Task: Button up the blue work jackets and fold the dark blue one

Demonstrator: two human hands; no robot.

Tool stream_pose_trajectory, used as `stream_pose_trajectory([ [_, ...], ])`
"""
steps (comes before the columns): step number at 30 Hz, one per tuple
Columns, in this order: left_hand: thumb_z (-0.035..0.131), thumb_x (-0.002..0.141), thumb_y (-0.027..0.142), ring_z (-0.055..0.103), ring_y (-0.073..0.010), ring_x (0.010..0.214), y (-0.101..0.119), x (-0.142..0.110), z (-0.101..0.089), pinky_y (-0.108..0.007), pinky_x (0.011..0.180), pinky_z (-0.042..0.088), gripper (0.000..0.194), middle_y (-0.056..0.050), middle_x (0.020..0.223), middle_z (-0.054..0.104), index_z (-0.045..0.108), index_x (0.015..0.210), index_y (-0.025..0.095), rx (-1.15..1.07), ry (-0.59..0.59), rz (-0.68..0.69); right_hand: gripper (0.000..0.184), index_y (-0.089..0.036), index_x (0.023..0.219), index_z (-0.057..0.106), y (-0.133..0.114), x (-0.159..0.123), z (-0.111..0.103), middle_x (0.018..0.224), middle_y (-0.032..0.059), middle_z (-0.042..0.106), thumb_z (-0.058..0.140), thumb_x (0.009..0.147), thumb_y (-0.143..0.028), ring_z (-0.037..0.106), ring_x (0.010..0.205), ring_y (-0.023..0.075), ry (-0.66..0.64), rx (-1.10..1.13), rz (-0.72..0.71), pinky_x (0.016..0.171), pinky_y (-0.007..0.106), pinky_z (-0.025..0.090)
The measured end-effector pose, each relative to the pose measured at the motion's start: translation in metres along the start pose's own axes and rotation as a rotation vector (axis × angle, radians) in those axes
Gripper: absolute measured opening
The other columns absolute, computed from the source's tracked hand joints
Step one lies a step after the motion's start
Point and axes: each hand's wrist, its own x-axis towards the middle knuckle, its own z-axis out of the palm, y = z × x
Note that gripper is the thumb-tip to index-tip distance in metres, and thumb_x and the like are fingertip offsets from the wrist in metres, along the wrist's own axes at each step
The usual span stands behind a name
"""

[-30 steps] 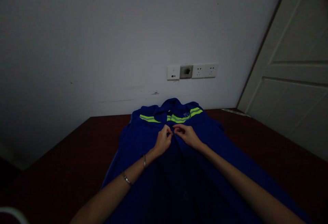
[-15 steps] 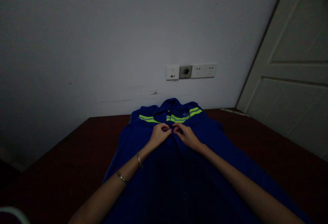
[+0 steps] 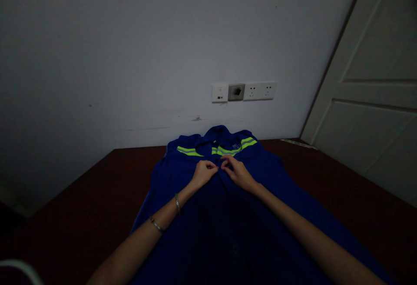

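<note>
Fingers of the left hand (image 3: 204, 171) pinched the front edge of a blue, yellow-striped cloth jacket (image 3: 230, 204); those of the right hand (image 3: 238, 173) curled half-closed beside them, their hold unclear. The jacket lay on a dark red-brown tabletop (image 3: 104, 189).

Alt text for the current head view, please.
A person's left grip and right grip are close together at the front of a blue garment with a yellow-green band. It lies on a dark red surface against a pale wall with sockets; dim light.
</note>
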Motion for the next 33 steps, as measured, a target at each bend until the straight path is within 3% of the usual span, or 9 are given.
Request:
stream_pose_trajectory([
  [9,0.058,0.066,0.018,0.059,-0.0148,0.068,-0.002,0.0,0.0,-0.025,0.067,0.044,0.011,-0.003,0.069,0.067,0.068,0.067,0.015,0.105,0.009,0.045,0.03,-0.021,0.109,0.047,0.003,-0.001,0.0,0.088,0.0036,0.059,0.047,0.079,-0.016,0.055,0.088,0.0172,-0.006,-0.05,-0.06,0.082,0.032,0.04],
  [15,0.063,0.068,0.025,0.053,-0.018,0.086,0.007,-0.008,-0.002,-0.031,0.079,0.04,0.028,-0.003,0.088,0.061,0.066,0.096,0.024,0.198,0.035,0.254,0.029,-0.021,0.109,0.047,0.005,-0.001,0.0,0.088,0.0043,0.058,0.045,0.081,-0.016,0.054,0.09,0.0176,0.048,-0.068,-0.09,0.083,0.033,0.041],
  [20,0.061,0.072,0.031,0.05,-0.0212,0.09,0.0,-0.009,0.0,-0.035,0.081,0.036,0.02,-0.004,0.089,0.06,0.069,0.089,0.025,0.283,-0.052,0.23,0.028,-0.021,0.109,0.046,0.004,-0.003,0.001,0.09,0.0053,0.058,0.044,0.081,-0.016,0.054,0.089,0.0177,0.037,-0.08,-0.109,0.082,0.032,0.041],
  [27,0.062,0.072,0.025,0.05,-0.0204,0.091,0.0,-0.007,0.001,-0.034,0.082,0.035,0.013,-0.005,0.091,0.06,0.07,0.082,0.021,0.273,-0.053,0.214,0.023,-0.021,0.099,0.055,0.001,0.001,-0.004,0.091,0.0054,0.059,0.05,0.077,-0.016,0.054,0.089,0.018,0.031,-0.065,-0.131,0.081,0.033,0.042],
  [30,0.063,0.071,0.023,0.05,-0.0203,0.091,0.002,-0.008,0.002,-0.034,0.082,0.036,0.012,-0.005,0.091,0.059,0.07,0.081,0.02,0.291,-0.039,0.195,0.015,-0.019,0.088,0.06,0.001,0.007,-0.012,0.09,0.0054,0.06,0.056,0.073,-0.019,0.054,0.089,0.0185,0.121,-0.045,-0.074,0.08,0.032,0.042],
  [33,0.063,0.072,0.025,0.049,-0.0207,0.092,0.005,-0.009,0.002,-0.035,0.081,0.035,0.013,-0.005,0.091,0.059,0.07,0.083,0.021,0.323,-0.036,0.188,0.009,-0.017,0.072,0.062,-0.002,0.013,-0.019,0.078,0.0046,0.062,0.058,0.07,-0.025,0.056,0.076,0.0174,0.151,-0.016,0.105,0.067,0.028,0.043],
])
